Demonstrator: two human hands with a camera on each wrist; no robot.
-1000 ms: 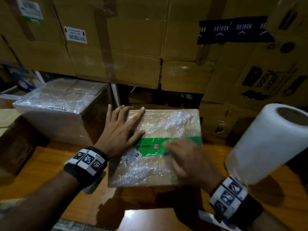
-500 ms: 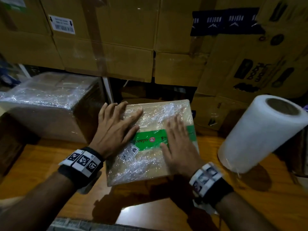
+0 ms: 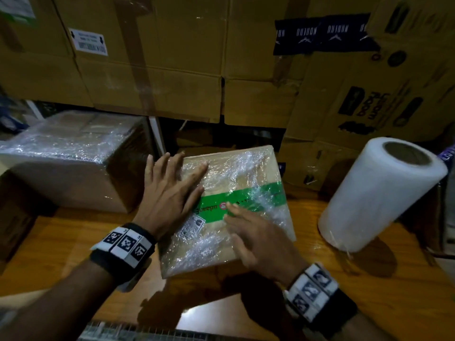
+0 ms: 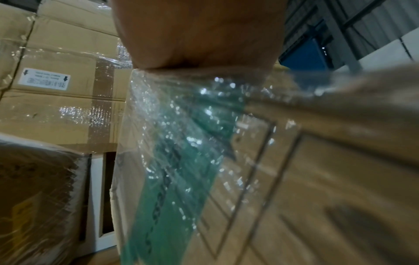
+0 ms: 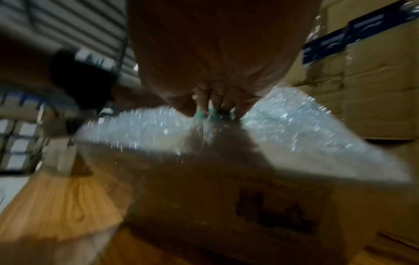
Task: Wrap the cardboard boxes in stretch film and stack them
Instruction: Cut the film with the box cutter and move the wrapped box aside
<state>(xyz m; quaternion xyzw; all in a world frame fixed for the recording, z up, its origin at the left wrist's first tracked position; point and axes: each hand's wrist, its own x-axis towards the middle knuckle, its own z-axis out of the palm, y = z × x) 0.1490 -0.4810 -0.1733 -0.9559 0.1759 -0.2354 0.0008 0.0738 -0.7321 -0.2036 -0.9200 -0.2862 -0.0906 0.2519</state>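
Storage area, dim light: wall of stacked cartons [image 3: 152, 70] across the upper frame, one bearing a white barcode label [image 3: 88, 41] at upper left, another dark printed tape [image 3: 325, 36] at upper right. Wooden tabletop [image 3: 56, 242] fills the lower frame. Small cardboard box [image 3: 246, 183], centre frame, resting on the tabletop, wrapped in crinkled stretch film, with a green tape band [image 3: 256, 199] across its top and a small printed label beneath the film near its lower left. Left hand [image 3: 170, 195] lies flat on the box's left part, fingers straight and spread, palm down; the left wrist view shows the palm seated on the film-covered top edge. Right hand [image 3: 258, 239] on the box's lower right part, fingers extended, tips at the green band; somewhat blurred. Both wrists carry black bands with square markers. Larger film-wrapped box [image 3: 71, 158] at centre left, well apart from the hands. Roll of stretch film [image 3: 379, 198], white, tilted, at right of frame beside the small box.
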